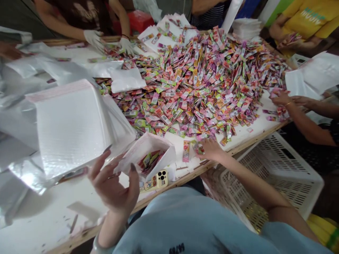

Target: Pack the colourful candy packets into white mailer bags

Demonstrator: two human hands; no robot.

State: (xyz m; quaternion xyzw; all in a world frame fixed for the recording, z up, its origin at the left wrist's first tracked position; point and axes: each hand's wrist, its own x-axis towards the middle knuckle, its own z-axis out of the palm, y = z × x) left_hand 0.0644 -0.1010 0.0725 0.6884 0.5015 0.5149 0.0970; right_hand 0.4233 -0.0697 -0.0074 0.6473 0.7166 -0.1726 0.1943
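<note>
Glare is streaking the white mailers. Soft shadows are dulling the bench. Wide-angle distortion is stretching edges.

Head-high view down across table

Desk, white top, wooden edging: passes under left hand and right hand. Crate, white slatted plastic: below desk level, right of right hand. Blue panel, green panel: far beyond right hand. Light: soft, diffuse.
</note>
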